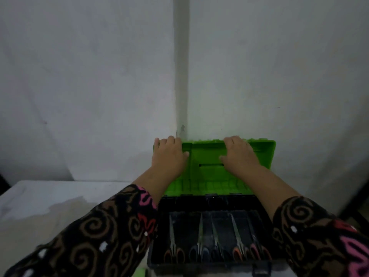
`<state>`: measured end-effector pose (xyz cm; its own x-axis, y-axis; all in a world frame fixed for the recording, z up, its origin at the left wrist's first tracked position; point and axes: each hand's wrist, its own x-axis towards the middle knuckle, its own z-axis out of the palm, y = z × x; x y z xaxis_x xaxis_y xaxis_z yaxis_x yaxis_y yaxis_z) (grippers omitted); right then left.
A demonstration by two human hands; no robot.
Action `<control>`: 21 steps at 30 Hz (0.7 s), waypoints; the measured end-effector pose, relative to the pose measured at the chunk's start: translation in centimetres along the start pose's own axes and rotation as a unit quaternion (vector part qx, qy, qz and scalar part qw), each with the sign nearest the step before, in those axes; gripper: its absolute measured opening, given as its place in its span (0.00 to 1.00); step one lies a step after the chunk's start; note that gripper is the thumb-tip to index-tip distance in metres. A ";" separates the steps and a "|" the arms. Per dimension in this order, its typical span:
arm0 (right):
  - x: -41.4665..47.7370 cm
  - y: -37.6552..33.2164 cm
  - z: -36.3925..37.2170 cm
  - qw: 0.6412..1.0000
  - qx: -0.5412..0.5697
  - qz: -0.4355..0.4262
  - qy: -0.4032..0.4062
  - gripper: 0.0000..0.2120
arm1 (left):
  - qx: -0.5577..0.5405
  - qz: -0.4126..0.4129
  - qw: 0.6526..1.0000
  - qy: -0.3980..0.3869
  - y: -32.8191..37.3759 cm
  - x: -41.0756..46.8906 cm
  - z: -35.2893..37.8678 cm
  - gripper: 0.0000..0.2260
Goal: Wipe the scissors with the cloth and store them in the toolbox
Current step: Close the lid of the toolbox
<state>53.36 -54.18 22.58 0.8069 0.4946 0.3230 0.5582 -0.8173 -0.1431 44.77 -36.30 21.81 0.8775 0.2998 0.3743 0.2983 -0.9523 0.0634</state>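
- We see a black toolbox [209,204] standing open on a white-covered desk [40,198], against a pale wall [99,76].
- Its bright green lid [207,172] is raised upright at the back of the box, its inner face turned to us.
- Our left hand [168,154] grips the lid's upper left corner, fingers curled over the top edge and thumb [184,153] lying on the inner face.
- Our right hand [238,154] grips the top edge further right, fingers hooked over it and palm flat on the inner face.
- Both hands are closed on the lid and hold nothing else.
- Several pairs of scissors [201,238] lie side by side in the toolbox tray, blades pointing away from us and handles nearest us.
- Their handles are of varied colours: orange at the left, dark or blue in the middle, orange and pink at the right; blur hides the exact count.
- Dark patterned sleeves [103,236] with brown swirls and pink marks cover both forearms.
- A small green patch [140,273] shows at the bottom edge, beside the toolbox; we cannot tell what it is.
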 end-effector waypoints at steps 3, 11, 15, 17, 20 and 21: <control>-3.7 -0.1 -1.7 0.999 0.017 -0.029 0.028 0.18 | -0.006 -0.008 0.999 0.048 0.8 -3.9 -1.8 0.17; -14.9 1.5 -0.5 0.991 0.018 -0.135 -0.015 0.16 | -0.013 -0.015 1.000 0.007 2.2 -14.5 -1.5 0.17; -19.9 2.3 3.4 0.976 0.013 -0.108 -0.189 0.21 | -0.022 0.028 0.983 -0.180 2.5 -18.5 1.5 0.19; -21.3 2.0 4.6 0.977 0.009 -0.073 -0.201 0.22 | -0.016 0.027 0.965 -0.260 2.6 -19.5 2.3 0.22; -21.3 1.3 4.4 0.982 0.007 -0.051 -0.182 0.20 | -0.004 0.016 0.964 -0.267 3.0 -19.7 2.3 0.22; -20.8 0.9 4.0 0.980 0.001 -0.047 -0.195 0.20 | 0.001 0.010 0.961 -0.275 3.0 -19.3 2.0 0.22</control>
<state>37.89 -64.03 12.00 0.7636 0.6439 -0.0475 0.6343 -0.7619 -0.1309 29.53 -44.85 12.93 0.9486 0.2663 -0.1711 0.2795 -0.9584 0.0583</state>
